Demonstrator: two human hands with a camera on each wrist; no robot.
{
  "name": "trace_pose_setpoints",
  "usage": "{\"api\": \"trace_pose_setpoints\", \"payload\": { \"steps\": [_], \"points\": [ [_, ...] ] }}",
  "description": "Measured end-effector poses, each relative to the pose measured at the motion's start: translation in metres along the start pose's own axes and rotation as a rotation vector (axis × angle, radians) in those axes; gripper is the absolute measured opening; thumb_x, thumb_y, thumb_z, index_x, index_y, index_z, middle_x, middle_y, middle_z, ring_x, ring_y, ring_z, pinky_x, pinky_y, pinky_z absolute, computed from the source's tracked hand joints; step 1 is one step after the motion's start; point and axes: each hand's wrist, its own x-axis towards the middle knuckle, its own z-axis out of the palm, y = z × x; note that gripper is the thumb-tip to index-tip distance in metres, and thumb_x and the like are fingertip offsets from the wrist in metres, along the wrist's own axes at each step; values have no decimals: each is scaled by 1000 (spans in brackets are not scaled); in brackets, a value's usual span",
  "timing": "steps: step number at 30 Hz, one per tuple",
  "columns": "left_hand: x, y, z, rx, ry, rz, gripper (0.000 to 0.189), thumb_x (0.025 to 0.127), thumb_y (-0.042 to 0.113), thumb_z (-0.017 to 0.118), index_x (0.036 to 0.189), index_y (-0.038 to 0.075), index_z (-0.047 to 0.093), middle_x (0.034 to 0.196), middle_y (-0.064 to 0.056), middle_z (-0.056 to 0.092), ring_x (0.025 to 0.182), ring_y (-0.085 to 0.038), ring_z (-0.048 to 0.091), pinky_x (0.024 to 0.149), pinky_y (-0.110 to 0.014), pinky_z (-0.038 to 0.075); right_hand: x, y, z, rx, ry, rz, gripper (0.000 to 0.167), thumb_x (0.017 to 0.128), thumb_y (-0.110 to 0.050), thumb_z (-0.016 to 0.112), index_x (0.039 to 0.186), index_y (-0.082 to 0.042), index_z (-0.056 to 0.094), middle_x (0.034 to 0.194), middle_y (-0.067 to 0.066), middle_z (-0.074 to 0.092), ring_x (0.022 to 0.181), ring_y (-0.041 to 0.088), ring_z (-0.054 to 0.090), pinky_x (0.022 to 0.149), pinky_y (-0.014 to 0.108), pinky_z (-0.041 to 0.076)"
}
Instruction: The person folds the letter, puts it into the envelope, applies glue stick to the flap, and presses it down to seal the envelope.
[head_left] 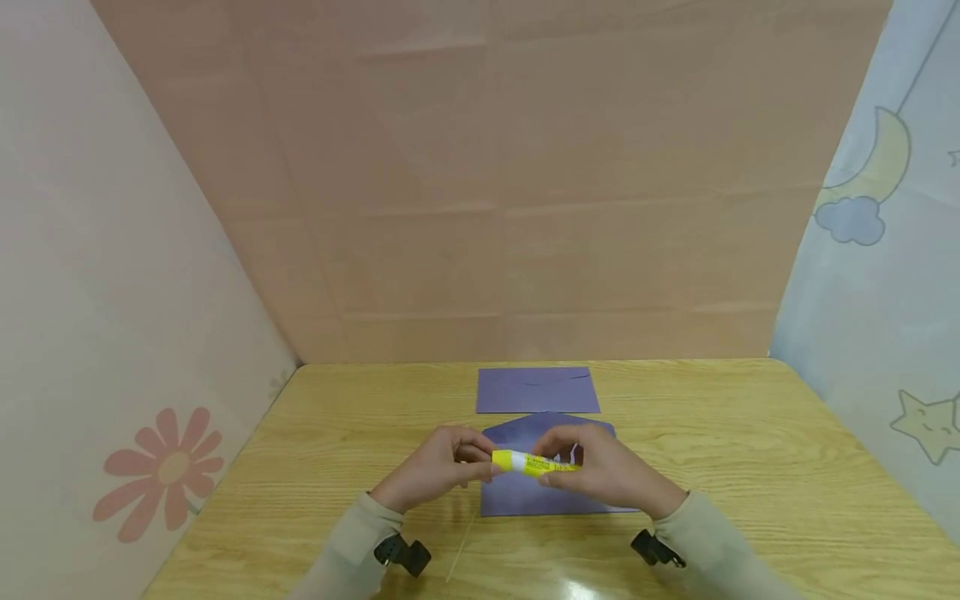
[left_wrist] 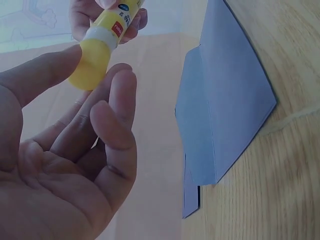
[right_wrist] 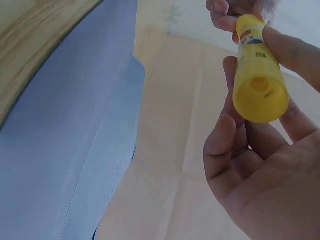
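A yellow glue stick with a white band is held level above a purple envelope. My left hand pinches its yellow cap end between thumb and fingers. My right hand grips the other end of the stick; in the right wrist view the round yellow base faces the camera. The envelope lies on the table below both hands, its pointed flap unfolded toward the far side. Part of the envelope is hidden behind the hands and the stick.
A second purple envelope lies flat just beyond the first one, near the back of the wooden table. A thin pale strip lies near the left wrist. Behind the table hangs a plain tan backdrop, with printed sheets on both sides.
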Motion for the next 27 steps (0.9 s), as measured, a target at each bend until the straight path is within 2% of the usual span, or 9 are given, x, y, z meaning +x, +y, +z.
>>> {"api": "trace_pose_setpoints", "payload": {
  "steps": [8,17,27],
  "points": [
    [0,2,1,9,-16,2,18,94,25,71,109,15,73,98,-1,76,90,-27,72,69,-40,54,0,-3,-7,15,-31,-28,17,86,-28,81,101,-27,73,90,-13,67,75,8,54,63,27,46],
    [-2,6,5,-50,-10,34,18,93,22,74,109,14,75,101,-3,75,93,-20,71,86,-49,56,-1,-4,-12,18,-47,-38,16,85,-25,81,99,-27,73,87,-12,67,77,7,56,65,28,47],
    [-1,9,8,-50,-14,19,18,93,23,73,109,16,76,100,-2,75,92,-21,70,85,-53,55,-1,-3,-11,16,-50,-62,18,85,-22,81,101,-27,74,89,-14,68,77,6,56,66,28,47]
  ]
}}
